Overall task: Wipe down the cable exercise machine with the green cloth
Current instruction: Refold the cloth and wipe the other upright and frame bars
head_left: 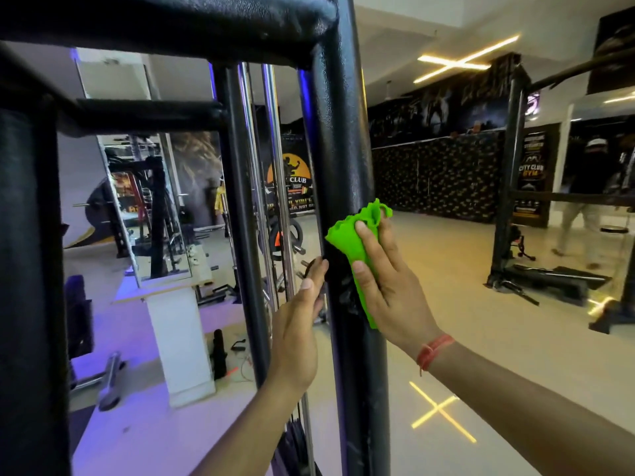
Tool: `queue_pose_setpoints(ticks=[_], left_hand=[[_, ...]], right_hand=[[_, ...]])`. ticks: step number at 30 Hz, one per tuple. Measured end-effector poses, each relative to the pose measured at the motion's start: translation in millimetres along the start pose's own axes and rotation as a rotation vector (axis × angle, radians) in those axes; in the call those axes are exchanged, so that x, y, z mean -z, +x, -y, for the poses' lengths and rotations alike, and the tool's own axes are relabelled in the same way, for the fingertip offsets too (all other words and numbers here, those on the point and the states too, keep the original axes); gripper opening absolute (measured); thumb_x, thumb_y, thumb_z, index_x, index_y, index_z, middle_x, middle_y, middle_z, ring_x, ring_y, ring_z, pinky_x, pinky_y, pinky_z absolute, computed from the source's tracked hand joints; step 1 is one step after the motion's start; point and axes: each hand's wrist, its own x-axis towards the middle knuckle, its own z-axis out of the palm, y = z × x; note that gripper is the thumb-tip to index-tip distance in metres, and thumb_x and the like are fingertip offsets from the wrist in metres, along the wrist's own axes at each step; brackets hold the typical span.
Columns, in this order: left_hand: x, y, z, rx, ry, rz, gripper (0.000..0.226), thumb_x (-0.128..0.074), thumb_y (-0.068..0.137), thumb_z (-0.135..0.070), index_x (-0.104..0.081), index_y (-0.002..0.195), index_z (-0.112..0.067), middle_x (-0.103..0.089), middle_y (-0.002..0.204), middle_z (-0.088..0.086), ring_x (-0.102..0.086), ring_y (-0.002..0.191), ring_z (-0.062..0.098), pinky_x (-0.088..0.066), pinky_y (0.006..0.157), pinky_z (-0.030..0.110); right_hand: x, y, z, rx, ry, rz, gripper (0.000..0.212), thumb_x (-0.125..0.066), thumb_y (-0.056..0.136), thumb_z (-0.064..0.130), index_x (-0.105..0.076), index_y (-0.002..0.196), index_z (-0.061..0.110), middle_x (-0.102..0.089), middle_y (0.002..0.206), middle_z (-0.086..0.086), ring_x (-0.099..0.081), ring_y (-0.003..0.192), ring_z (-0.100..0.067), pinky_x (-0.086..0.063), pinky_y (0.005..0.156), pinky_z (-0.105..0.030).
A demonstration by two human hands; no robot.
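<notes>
The cable machine's thick black upright post [343, 149] rises through the middle of the view, joined at the top to a black crossbeam [171, 25]. My right hand [388, 283] presses a bunched bright green cloth [350, 242] against the post's right side at about mid height. My left hand [302, 321] rests flat on the post's left side, fingers extended, holding nothing. Chrome guide rods [275, 166] stand just behind the post.
A thinner black upright [240, 201] and a wide black column [27, 269] stand to the left. A mirror panel [147, 207] on a white pedestal, weight plates and a bar lie behind. Another black frame [508, 187] and a walking person [584, 194] are at the right.
</notes>
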Motion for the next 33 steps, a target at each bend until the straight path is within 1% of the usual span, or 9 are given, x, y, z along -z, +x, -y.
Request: queue_pose_setpoints(ticks=[5,7,9,12,15,20,25,30,33], left_hand=[[-5,-9,10,-0.009,-0.017,-0.044,0.048,-0.037,0.103,-0.044,-0.052,0.143,-0.023,-0.054,0.144,-0.021,-0.043,0.137,-0.007,-0.034,0.115,0.028],[-6,-13,15,0.003,-0.019,-0.069,0.049,-0.036,0.099,-0.046,-0.054,0.140,-0.025,-0.056,0.142,-0.022,-0.044,0.136,-0.007,-0.035,0.114,0.028],[-8,-20,21,0.033,-0.029,-0.079,0.051,-0.035,0.096,-0.046,-0.055,0.139,-0.026,-0.057,0.141,-0.020,-0.046,0.135,-0.007,-0.035,0.115,0.031],[-11,-28,28,0.050,-0.014,-0.111,0.052,-0.035,0.097,-0.046,-0.054,0.140,-0.026,-0.057,0.143,-0.018,-0.045,0.136,-0.005,-0.032,0.119,0.037],[-16,-26,27,0.047,-0.033,-0.194,0.049,-0.036,0.096,-0.044,-0.061,0.133,-0.023,-0.061,0.139,-0.012,-0.048,0.136,0.001,-0.031,0.120,0.040],[-27,-34,35,0.007,0.055,-0.198,0.053,-0.035,0.097,-0.043,-0.050,0.144,-0.024,-0.053,0.146,-0.019,-0.042,0.139,-0.003,-0.029,0.121,0.039],[-25,-31,54,-0.149,0.134,-0.184,0.056,-0.039,0.100,-0.046,-0.047,0.148,-0.017,-0.049,0.151,-0.011,-0.039,0.144,0.003,-0.024,0.124,0.044],[-16,-34,74,-0.246,0.132,-0.114,0.050,-0.043,0.099,-0.049,-0.051,0.142,-0.024,-0.056,0.141,-0.021,-0.047,0.130,-0.012,-0.035,0.112,0.024],[-10,-34,94,-0.328,0.143,-0.093,0.041,-0.040,0.100,-0.044,-0.056,0.135,-0.031,-0.062,0.123,-0.030,-0.053,0.115,-0.020,-0.038,0.096,0.016]], right_hand=[[3,32,5,0.105,-0.189,-0.027,0.050,-0.046,0.108,0.033,-0.035,0.157,0.030,-0.002,0.169,0.005,0.001,0.157,-0.018,-0.026,0.124,-0.051],[-2,28,1,0.173,-0.229,-0.040,0.049,-0.050,0.107,0.026,-0.040,0.155,0.021,-0.010,0.169,-0.005,-0.001,0.157,-0.027,-0.019,0.124,-0.055],[-7,6,-8,0.200,-0.264,-0.014,0.048,-0.053,0.106,0.025,-0.044,0.153,0.019,-0.019,0.168,-0.010,-0.005,0.156,-0.036,-0.018,0.125,-0.055],[-1,-6,-14,0.284,-0.418,0.009,0.047,-0.051,0.105,0.035,-0.048,0.151,0.025,-0.028,0.165,-0.004,-0.009,0.156,-0.036,-0.025,0.121,-0.055],[12,29,-11,0.337,-0.533,-0.100,0.046,-0.047,0.105,0.042,-0.051,0.149,0.028,-0.033,0.163,0.000,-0.016,0.155,-0.034,-0.025,0.121,-0.053],[-3,7,-31,0.459,-0.273,-0.009,0.044,-0.055,0.103,0.023,-0.053,0.145,0.008,-0.037,0.160,-0.012,-0.021,0.154,-0.034,-0.028,0.119,-0.056],[-9,12,-41,0.512,-0.129,-0.065,0.041,-0.056,0.103,0.020,-0.056,0.142,0.007,-0.039,0.160,-0.011,-0.021,0.154,-0.033,-0.027,0.118,-0.057],[-27,4,-46,0.500,-0.034,-0.187,0.042,-0.052,0.105,0.022,-0.054,0.144,0.010,-0.038,0.161,-0.006,-0.017,0.155,-0.030,-0.021,0.125,-0.047],[-28,-15,-51,0.504,-0.072,-0.137,0.044,-0.050,0.105,0.027,-0.052,0.147,0.015,-0.032,0.164,-0.003,-0.012,0.154,-0.018,-0.010,0.127,-0.029]])
